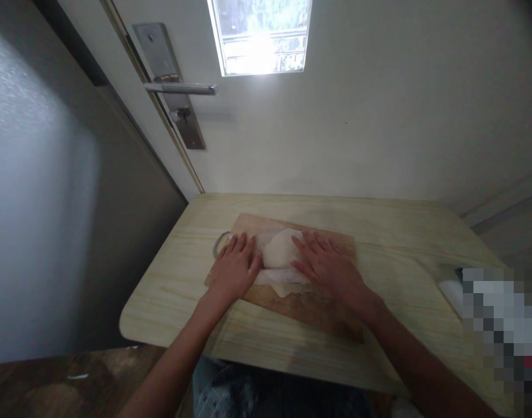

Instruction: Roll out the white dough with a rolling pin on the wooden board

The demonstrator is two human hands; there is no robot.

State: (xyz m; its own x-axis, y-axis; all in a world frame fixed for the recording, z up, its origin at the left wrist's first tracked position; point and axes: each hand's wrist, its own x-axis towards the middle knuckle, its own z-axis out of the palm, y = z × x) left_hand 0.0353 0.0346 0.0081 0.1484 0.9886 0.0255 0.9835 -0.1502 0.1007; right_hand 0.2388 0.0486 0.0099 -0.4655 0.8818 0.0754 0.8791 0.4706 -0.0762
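A flat, pale sheet of dough lies on a wooden cutting board. A straight whitish band crosses its near part; I cannot tell whether this is a fold or a separate rod. My left hand rests palm down at the dough's left side, fingers spread, near the board's metal ring. On the opposite side, my right hand lies flat with fingers apart over the dough's right edge. What lies beneath both palms is hidden.
The board sits on a light wooden table with rounded corners. A pixelated object and a white item are at the right. Behind stands a white door with a metal handle.
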